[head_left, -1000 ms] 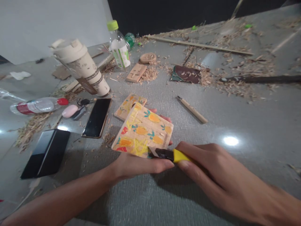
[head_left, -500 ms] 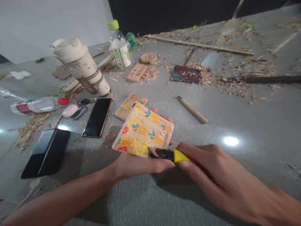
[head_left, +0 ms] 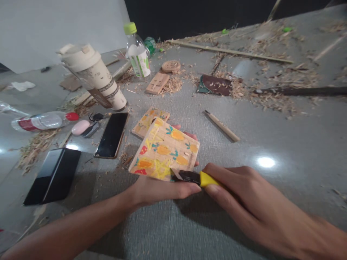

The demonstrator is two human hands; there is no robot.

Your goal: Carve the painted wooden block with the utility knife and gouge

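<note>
My left hand (head_left: 162,189) grips a painted wooden board (head_left: 165,150) from below and behind, tilted above the table; its thumb lies along the near edge and fingertips show past the far edge. Orange pineapple-like fruits with teal leaves, yellow strokes and red patches cover the board's face. My right hand (head_left: 238,195) is closed on the yellow handle of a utility knife (head_left: 191,177). The knife's blade tip meets the board's near edge, close to my left thumb. Behind the held board, a second painted board (head_left: 150,121) lies on the table, partly hidden.
A wooden-handled carving tool (head_left: 222,126) lies right of the boards. To the left are a phone (head_left: 111,135), a folding phone (head_left: 52,177), a tumbler (head_left: 92,76) and a lying bottle (head_left: 45,121). Beyond stand a green-capped bottle (head_left: 138,54) and carved wood pieces (head_left: 157,83) among shavings (head_left: 175,85).
Almost nothing differs. The held board has shifted very slightly left; the knife and both hands keep nearly the same pose.
</note>
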